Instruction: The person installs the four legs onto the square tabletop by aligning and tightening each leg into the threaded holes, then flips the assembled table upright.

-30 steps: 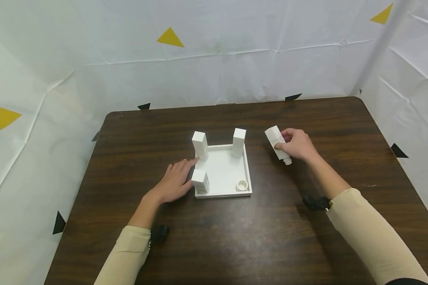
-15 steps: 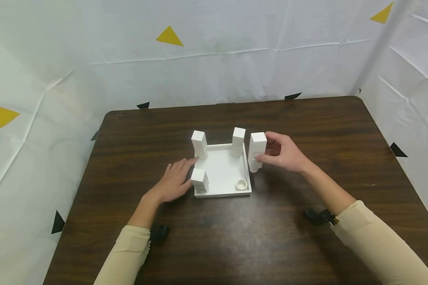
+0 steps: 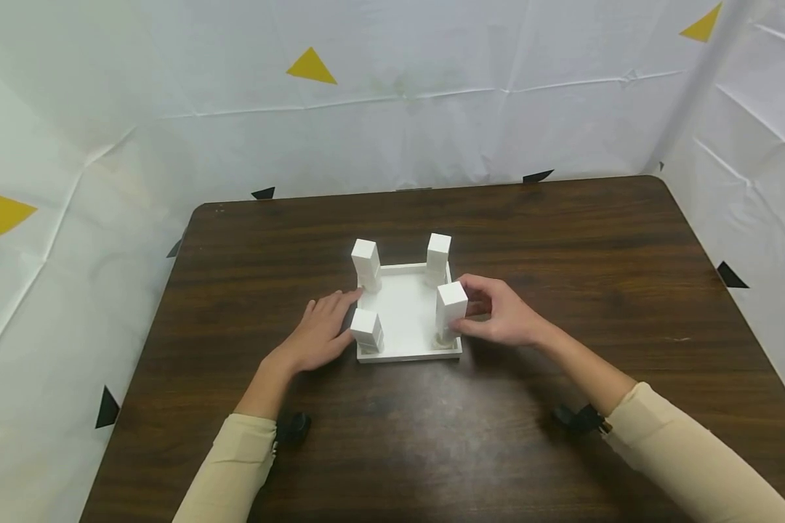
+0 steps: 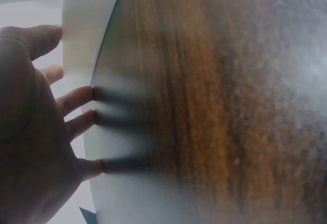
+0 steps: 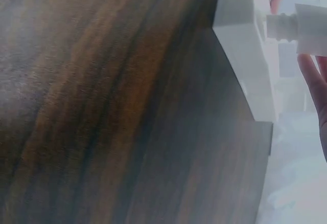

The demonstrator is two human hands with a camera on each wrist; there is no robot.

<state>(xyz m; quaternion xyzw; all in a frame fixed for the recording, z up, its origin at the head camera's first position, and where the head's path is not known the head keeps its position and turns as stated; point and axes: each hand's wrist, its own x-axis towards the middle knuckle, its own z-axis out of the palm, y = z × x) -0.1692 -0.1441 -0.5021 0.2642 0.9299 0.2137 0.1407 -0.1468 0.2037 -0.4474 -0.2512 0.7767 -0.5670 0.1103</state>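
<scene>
A shallow white square tray (image 3: 402, 314) lies on the table with white square posts standing at three corners: back left (image 3: 366, 263), back right (image 3: 438, 256) and front left (image 3: 367, 329). My right hand (image 3: 500, 314) pinches another white post (image 3: 451, 309) upright over the front right corner, between thumb and fingers. In the right wrist view this post's narrow, threaded end (image 5: 282, 27) points at the tray (image 5: 245, 60); whether it touches the round socket there is unclear. My left hand (image 3: 320, 332), fingers spread, rests against the tray's left side near the front left post.
The dark wooden table (image 3: 419, 436) extends round the tray on every side. White sheeting (image 3: 405, 138) with yellow and black triangles stands behind and at both sides. A dark wrist device (image 3: 294, 428) is by the left sleeve, another (image 3: 578, 419) by the right.
My right hand has brought its post from the right of the tray to the front right corner, turning it from tilted to upright. The left hand stays in place.
</scene>
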